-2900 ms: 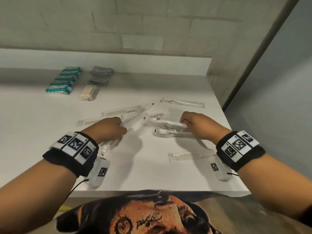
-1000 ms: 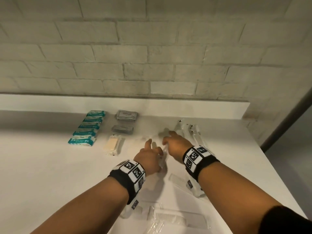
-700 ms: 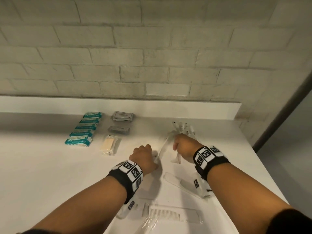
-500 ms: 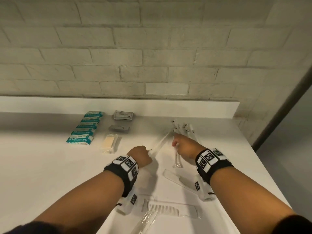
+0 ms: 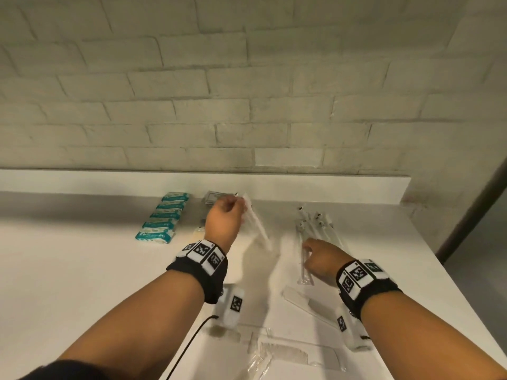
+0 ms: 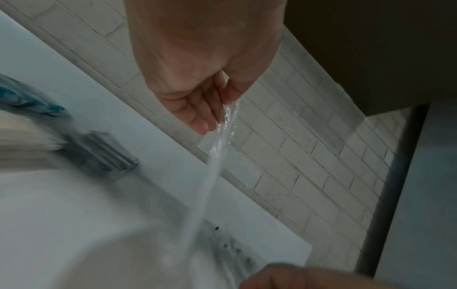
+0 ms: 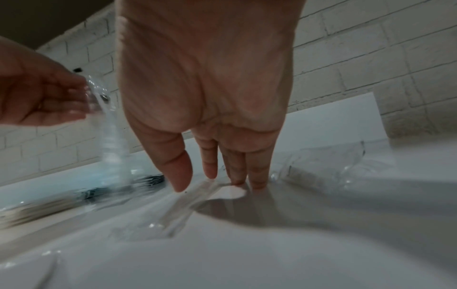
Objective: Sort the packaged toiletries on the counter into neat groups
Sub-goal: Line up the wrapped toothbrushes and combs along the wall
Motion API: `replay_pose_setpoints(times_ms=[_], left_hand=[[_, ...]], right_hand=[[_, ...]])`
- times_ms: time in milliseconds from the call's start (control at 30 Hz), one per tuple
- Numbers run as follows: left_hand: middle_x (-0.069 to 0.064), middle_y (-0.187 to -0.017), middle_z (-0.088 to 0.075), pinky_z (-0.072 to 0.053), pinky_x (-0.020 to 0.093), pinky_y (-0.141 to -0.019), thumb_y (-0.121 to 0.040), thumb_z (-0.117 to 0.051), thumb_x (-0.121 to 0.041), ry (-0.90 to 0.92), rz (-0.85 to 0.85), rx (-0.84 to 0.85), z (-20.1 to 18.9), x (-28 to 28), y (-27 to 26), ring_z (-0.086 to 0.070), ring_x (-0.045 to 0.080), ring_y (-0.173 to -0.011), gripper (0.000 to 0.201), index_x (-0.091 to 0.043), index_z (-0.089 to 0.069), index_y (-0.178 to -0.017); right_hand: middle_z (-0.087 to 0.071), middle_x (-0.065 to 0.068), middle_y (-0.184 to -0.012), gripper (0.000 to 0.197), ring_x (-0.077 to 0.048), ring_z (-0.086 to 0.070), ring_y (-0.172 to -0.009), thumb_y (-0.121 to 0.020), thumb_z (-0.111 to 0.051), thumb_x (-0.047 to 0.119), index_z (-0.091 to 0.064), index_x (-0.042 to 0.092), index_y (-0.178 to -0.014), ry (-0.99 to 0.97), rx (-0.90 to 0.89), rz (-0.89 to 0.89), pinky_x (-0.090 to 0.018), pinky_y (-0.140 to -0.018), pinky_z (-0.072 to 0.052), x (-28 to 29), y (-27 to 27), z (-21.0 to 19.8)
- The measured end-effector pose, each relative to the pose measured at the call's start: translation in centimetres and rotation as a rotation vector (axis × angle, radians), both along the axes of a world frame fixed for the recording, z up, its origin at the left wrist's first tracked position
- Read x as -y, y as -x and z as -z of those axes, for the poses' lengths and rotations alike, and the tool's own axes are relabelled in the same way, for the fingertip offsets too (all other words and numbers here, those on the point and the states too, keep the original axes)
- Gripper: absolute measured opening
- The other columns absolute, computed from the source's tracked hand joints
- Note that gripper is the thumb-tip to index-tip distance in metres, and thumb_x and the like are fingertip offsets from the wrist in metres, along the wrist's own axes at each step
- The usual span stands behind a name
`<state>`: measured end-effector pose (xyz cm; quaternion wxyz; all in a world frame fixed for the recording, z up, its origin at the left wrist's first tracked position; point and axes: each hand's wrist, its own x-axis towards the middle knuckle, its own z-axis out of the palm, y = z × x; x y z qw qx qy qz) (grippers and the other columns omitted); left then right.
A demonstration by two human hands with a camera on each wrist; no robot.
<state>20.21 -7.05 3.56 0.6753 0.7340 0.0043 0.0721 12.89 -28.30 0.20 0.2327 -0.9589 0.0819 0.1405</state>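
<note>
You're at what looks like a bathroom vanity or hotel housekeeping station: a white surface (image 5: 82,270) with a low backsplash (image 5: 329,187), a pale painted brick wall (image 5: 247,91) behind, and wrapped guest toiletries — soaps (image 5: 164,218), combs (image 5: 296,355), toothbrushes (image 5: 315,226).

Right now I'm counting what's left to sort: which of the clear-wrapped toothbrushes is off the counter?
The toothbrush pinched in the left hand, hanging slanted in the air. The others lie grouped on the counter by the right hand.
</note>
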Motion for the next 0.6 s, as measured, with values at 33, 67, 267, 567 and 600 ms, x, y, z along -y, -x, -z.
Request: replay_pose_setpoints(times_ms=[33,67,267,567,600], left_hand=[[0.009,-0.086,-0.069,-0.054,0.037,-0.073,-0.09,-0.061,-0.022,0.023,-0.013,0.021,-0.4,0.1,-0.4,-0.065,0.026,-0.082,0.01,-0.022,-0.06,-0.08],[0.012,-0.087,-0.069,-0.055,0.036,-0.07,-0.09,-0.059,-0.021,0.021,-0.011,0.027,-0.8,0.3,-0.8,-0.067,0.028,-0.083,0.01,-0.021,-0.059,-0.08],[0.009,-0.122,-0.063,-0.047,0.037,-0.099,-0.087,-0.058,-0.027,-0.589,0.138,-0.142,0.5,0.3,-2.4,-0.06,0.03,-0.115,0.042,-0.014,-0.052,-0.127],[-0.002,-0.155,-0.031,-0.023,0.03,-0.115,-0.088,-0.056,-0.046,-1.275,0.58,-0.127,5.4,0.6,2.2,-0.03,0.017,-0.142,0.069,-0.022,-0.032,-0.148],[-0.001,-0.155,-0.032,-0.023,0.03,-0.114,-0.088,-0.056,-0.046,-1.282,0.568,-0.115,5.6,0.7,2.3,-0.031,0.017,-0.141,0.068,-0.022,-0.033,-0.148]], right_hand=[[-0.057,-0.01,-0.127,0.042,-0.026,-0.057,-0.112,-0.088,-0.051,0.011,-0.049,0.011,-0.13,0.009,-0.002,-0.004,-0.036,-0.095,-0.047,0.0,0.0,0.0],[-0.058,-0.01,-0.126,0.042,-0.026,-0.057,-0.111,-0.088,-0.05,0.011,-0.049,0.012,-0.13,0.012,-0.003,-0.012,-0.035,-0.094,-0.047,0.0,0.0,0.0],[-0.059,-0.009,-0.122,0.039,-0.025,-0.057,-0.109,-0.091,-0.053,0.022,-0.051,0.013,-0.129,0.012,0.009,-0.019,-0.03,-0.085,-0.046,0.1,-0.2,-0.1],[-0.066,-0.008,-0.106,0.043,-0.022,-0.067,-0.091,-0.078,-0.072,0.036,-0.061,0.007,-0.109,0.159,-0.059,0.146,-0.026,-0.065,-0.047,-2.7,-2.9,0.7],[-0.067,-0.008,-0.105,0.045,-0.022,-0.067,-0.091,-0.077,-0.073,0.034,-0.06,0.006,-0.109,0.143,-0.103,0.173,-0.026,-0.066,-0.049,-3.0,-3.0,0.8]])
